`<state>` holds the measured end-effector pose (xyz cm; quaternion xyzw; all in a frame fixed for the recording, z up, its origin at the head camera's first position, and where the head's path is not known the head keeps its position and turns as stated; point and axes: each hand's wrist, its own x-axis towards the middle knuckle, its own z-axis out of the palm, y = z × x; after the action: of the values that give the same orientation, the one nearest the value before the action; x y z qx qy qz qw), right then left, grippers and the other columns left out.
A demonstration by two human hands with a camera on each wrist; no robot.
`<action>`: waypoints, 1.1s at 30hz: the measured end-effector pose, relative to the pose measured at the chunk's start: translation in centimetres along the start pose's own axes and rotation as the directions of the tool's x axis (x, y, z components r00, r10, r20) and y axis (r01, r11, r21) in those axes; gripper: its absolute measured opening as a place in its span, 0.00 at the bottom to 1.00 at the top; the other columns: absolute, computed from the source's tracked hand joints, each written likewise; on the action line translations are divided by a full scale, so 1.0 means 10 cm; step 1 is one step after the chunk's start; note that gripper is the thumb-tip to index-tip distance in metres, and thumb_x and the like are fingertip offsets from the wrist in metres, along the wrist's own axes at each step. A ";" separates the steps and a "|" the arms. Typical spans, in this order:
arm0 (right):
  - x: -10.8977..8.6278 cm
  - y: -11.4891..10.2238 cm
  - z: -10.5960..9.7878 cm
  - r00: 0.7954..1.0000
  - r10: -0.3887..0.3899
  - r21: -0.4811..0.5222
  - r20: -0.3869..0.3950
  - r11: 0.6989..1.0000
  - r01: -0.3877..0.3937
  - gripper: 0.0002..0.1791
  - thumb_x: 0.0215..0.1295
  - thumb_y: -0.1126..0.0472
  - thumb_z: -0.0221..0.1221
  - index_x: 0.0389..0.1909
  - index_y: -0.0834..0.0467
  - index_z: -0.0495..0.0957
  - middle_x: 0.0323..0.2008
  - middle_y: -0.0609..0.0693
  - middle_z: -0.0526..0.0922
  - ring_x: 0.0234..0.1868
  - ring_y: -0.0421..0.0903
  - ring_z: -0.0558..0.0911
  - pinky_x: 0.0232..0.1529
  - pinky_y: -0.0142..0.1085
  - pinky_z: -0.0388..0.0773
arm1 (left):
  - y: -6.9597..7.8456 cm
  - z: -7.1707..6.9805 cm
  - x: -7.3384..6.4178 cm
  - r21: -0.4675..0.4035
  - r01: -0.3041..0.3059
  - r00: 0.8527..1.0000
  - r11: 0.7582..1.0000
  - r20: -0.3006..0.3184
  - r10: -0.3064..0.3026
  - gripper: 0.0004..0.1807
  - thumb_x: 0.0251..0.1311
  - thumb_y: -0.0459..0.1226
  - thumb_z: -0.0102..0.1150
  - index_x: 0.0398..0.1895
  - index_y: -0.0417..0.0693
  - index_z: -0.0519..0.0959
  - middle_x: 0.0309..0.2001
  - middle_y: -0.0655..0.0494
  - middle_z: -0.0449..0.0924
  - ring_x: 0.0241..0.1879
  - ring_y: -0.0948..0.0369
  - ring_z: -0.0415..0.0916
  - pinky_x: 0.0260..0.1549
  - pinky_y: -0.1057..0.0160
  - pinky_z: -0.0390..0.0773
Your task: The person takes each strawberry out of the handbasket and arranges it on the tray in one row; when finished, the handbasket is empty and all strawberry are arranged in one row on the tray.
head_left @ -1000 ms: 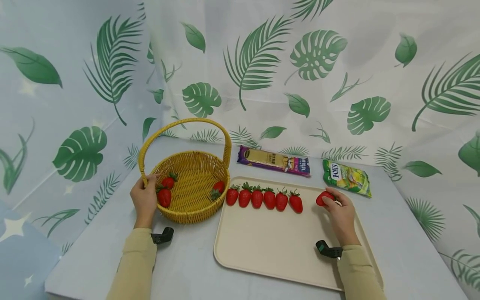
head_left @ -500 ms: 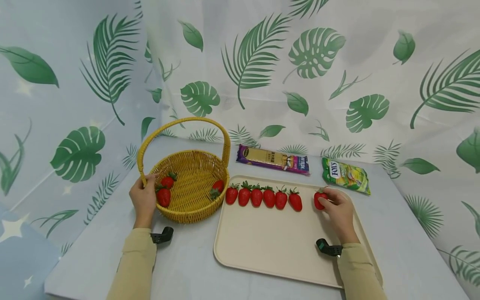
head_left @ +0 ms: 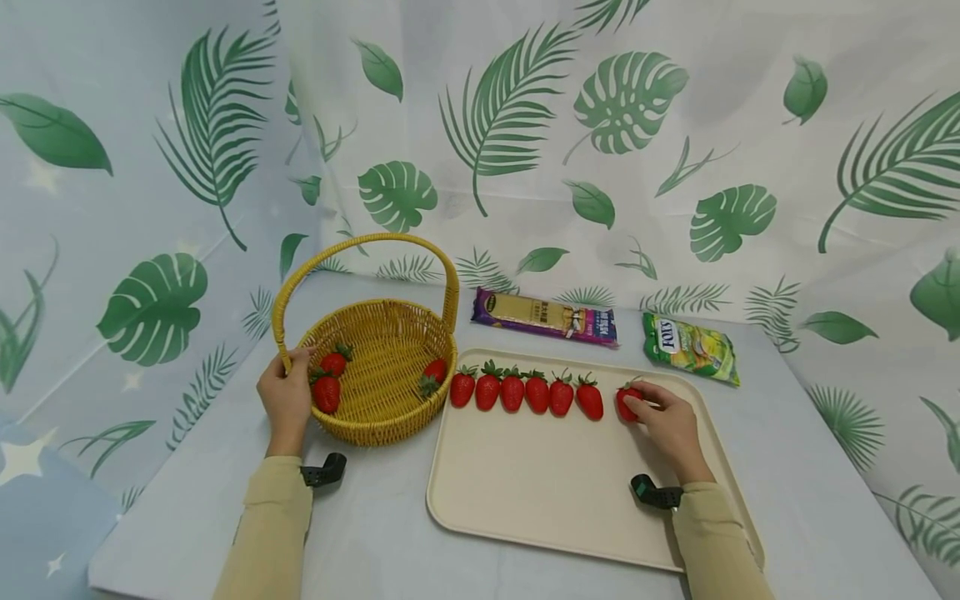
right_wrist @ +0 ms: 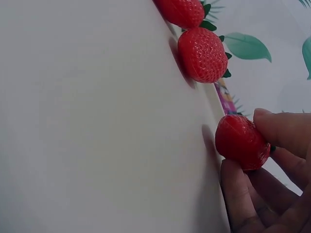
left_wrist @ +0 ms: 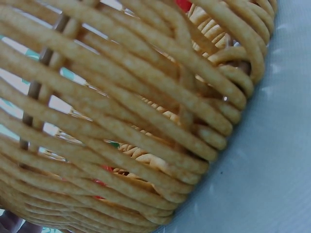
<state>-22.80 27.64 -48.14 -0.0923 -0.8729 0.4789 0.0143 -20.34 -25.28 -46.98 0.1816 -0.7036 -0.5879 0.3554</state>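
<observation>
My right hand (head_left: 670, 423) pinches a red strawberry (head_left: 627, 403) between thumb and fingers over the right part of the beige tray (head_left: 555, 492). To its left, a row of several strawberries (head_left: 536, 393) lies along the tray's far edge, leaves pointing away from me. My left hand (head_left: 288, 398) grips the left rim of the yellow wicker basket (head_left: 382, 432), near the foot of its tall handle. Inside the basket are two strawberries (head_left: 327, 393) on the left and one strawberry (head_left: 433, 377) on the right. The left wrist view is mostly filled by the basket's woven side (left_wrist: 107, 97).
Behind the tray lies a long purple and gold packet (head_left: 545, 317). A green FOX'S candy bag (head_left: 690, 348) is at the back right, just past the tray's edge. A leaf-print cloth (head_left: 510, 225) hangs behind the table (head_left: 375, 533).
My right hand has moved left with its strawberry, closer to the row, and the strawberry has turned so its leaves point away. The left hand keeps its grip on the basket.
</observation>
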 end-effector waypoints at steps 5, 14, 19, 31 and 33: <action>0.00 0.00 0.01 1.000 0.015 -0.007 0.008 1.000 -0.015 0.26 0.69 0.50 0.58 0.64 0.58 0.73 0.60 0.62 0.75 0.41 0.43 0.78 0.34 0.27 0.77 | 0.01 0.00 -0.01 0.005 0.008 1.000 1.000 0.006 -0.008 0.18 0.70 0.43 0.54 0.45 0.37 0.84 0.47 0.42 0.83 0.38 0.67 0.71 0.37 0.67 0.66; -0.01 -0.02 0.03 1.000 -0.001 0.001 0.025 1.000 0.001 0.26 0.69 0.52 0.59 0.64 0.59 0.73 0.59 0.63 0.75 0.44 0.43 0.78 0.35 0.27 0.77 | 0.01 -0.01 0.00 -0.002 0.005 1.000 1.000 0.005 -0.005 0.17 0.69 0.43 0.55 0.44 0.37 0.84 0.46 0.42 0.83 0.38 0.67 0.71 0.37 0.67 0.66; -0.01 -0.01 0.03 0.999 -0.016 0.005 0.039 1.000 0.015 0.25 0.70 0.54 0.58 0.65 0.59 0.72 0.60 0.63 0.75 0.49 0.49 0.78 0.36 0.27 0.78 | 0.01 0.00 0.00 -0.002 0.004 1.000 1.000 0.003 -0.003 0.17 0.69 0.42 0.55 0.44 0.36 0.83 0.46 0.42 0.84 0.39 0.66 0.72 0.38 0.68 0.66; -0.02 -0.03 0.04 0.997 -0.035 0.028 0.072 0.999 0.034 0.26 0.70 0.55 0.58 0.65 0.59 0.71 0.61 0.64 0.74 0.45 0.43 0.80 0.37 0.28 0.78 | 0.01 0.00 0.00 0.011 0.007 1.000 1.000 0.007 -0.007 0.18 0.70 0.43 0.54 0.44 0.36 0.84 0.46 0.42 0.83 0.40 0.65 0.71 0.38 0.67 0.65; -0.02 -0.03 0.04 0.996 -0.035 0.043 0.076 0.999 0.032 0.26 0.70 0.54 0.58 0.65 0.60 0.71 0.61 0.64 0.74 0.46 0.42 0.81 0.37 0.27 0.79 | 0.01 0.00 0.00 0.012 0.008 1.000 1.000 0.007 -0.008 0.18 0.70 0.43 0.54 0.44 0.36 0.84 0.46 0.42 0.83 0.40 0.65 0.71 0.38 0.67 0.65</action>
<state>-22.72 27.13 -48.12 -0.0588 -0.8640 0.5000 -0.0094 -20.26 -25.25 -46.87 0.1845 -0.7076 -0.5856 0.3497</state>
